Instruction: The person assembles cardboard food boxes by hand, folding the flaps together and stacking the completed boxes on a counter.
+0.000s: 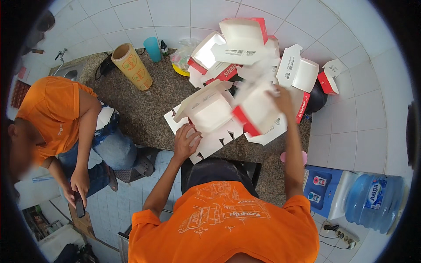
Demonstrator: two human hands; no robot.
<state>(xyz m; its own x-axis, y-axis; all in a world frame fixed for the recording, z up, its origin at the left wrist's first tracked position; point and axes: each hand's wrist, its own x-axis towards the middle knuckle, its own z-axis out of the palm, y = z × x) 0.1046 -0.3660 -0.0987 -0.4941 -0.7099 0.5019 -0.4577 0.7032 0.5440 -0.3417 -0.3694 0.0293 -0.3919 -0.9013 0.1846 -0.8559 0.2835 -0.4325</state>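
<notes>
On the counter in front of me lies an open, partly folded cardboard food box (212,115), white inside with its lid flap raised. My left hand (187,142) has its fingers bent around the near left corner of this box. To its right, a second food box (256,109) with a red side panel is blurred by motion. My right hand (283,100) grips that box's far right edge; the fingertips are smeared. Behind both are several opened red-and-white food boxes (240,36), piled against the tiled wall.
A large roll of printed film (131,68), a blue cup (152,49) and a dark dropper bottle (164,47) stand at the back left. On the left a seated person (61,118) holds a phone (80,205). A water dispenser (326,188) is at the right.
</notes>
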